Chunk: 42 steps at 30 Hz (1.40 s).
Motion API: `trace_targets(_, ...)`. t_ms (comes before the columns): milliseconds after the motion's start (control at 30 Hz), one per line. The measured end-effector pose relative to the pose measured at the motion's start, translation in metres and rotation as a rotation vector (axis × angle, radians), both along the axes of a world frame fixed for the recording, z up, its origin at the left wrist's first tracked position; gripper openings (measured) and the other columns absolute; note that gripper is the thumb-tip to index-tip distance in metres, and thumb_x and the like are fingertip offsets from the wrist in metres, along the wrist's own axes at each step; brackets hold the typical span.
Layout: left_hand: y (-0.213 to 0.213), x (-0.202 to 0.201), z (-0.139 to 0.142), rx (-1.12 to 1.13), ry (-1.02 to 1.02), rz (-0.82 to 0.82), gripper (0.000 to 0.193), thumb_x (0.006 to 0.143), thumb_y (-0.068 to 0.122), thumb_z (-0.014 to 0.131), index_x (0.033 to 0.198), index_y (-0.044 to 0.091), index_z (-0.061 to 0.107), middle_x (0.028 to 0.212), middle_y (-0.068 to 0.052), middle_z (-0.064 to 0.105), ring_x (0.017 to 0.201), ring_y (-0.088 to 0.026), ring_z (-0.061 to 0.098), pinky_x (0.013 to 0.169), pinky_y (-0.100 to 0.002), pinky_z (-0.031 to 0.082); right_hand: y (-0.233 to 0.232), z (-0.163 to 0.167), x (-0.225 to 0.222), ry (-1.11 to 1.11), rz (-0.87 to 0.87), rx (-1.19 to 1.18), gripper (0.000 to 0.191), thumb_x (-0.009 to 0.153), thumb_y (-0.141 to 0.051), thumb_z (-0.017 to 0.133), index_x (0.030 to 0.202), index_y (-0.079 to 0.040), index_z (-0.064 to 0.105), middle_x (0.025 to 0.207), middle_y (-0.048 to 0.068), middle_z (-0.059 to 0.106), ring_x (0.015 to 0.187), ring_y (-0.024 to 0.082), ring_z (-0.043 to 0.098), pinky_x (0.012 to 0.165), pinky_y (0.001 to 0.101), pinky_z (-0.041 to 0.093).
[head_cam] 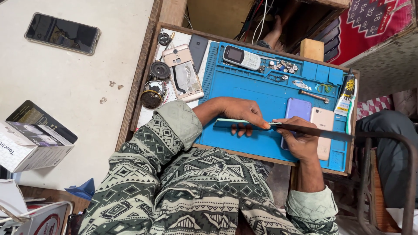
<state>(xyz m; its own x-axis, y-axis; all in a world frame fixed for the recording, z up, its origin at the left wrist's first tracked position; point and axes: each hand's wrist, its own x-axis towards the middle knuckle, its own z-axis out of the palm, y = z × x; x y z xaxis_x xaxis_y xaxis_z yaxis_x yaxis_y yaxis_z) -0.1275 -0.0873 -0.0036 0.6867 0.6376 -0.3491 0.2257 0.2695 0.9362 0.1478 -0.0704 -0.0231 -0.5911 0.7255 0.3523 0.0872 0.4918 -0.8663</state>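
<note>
My left hand (237, 112) holds a slim teal-edged phone (230, 124) on edge above the blue work mat (244, 91). My right hand (300, 139) grips a long thin dark metal blade (318, 130) whose tip meets the phone's edge by my left fingertips. Under my right hand lie a lilac phone back (298, 109) and a rose-gold phone (323, 122), partly hidden by the hand.
A small keypad phone (241, 57), several screws and small parts (283, 66), tweezers and a glue tube (347, 92) sit on the mat. An opened gold phone (183, 72) and round parts lie left of it. A black phone (62, 33) and boxes (30, 141) rest on the white counter.
</note>
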Motion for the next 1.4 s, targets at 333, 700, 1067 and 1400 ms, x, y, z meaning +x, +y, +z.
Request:
trace_targets(333,-0.001,-0.002,0.006,0.023,0.033,-0.012,0.06,0.079,0.063,0.07,0.074,0.003,0.068,0.069,-0.013,0.073,0.051,-0.017,0.072,0.036,-0.031,0.057,-0.001,0.012,-0.005,-0.023,0.034,0.065,0.011,0.083,0.011,0.073,0.088,0.001,0.071,0.089,0.014,0.073,0.09,0.022,0.074,0.078,0.0301,0.059)
trace_targets(700,-0.004,-0.002,0.012,0.075,0.103,-0.031,0.061,0.076,0.066,0.07,0.072,0.005,0.07,0.068,-0.01,0.073,0.051,-0.016,0.072,0.036,-0.031,0.056,-0.013,0.037,-0.017,-0.1,0.021,0.157,0.017,0.08,0.016,0.071,0.087,-0.001,0.069,0.088,0.012,0.072,0.084,0.019,0.073,0.07,0.0268,0.058)
trace_targets(1067,-0.004,-0.004,0.007,0.081,0.098,-0.041,0.064,0.074,0.068,0.07,0.074,0.004,0.07,0.069,-0.011,0.073,0.052,-0.017,0.073,0.037,-0.031,0.057,-0.022,0.04,-0.018,-0.141,-0.02,0.127,0.017,0.083,0.015,0.071,0.091,0.0,0.071,0.091,0.012,0.072,0.073,0.013,0.068,0.062,0.0236,0.054)
trace_targets(1400,0.002,-0.005,-0.007,0.004,-0.057,-0.025,0.076,0.074,0.073,0.064,0.096,0.001,0.074,0.076,-0.016,0.075,0.058,-0.019,0.075,0.04,-0.029,0.058,-0.011,0.012,-0.004,0.053,-0.036,0.006,0.014,0.088,0.008,0.075,0.099,0.002,0.068,0.097,0.011,0.071,0.085,0.014,0.067,0.075,0.0258,0.055)
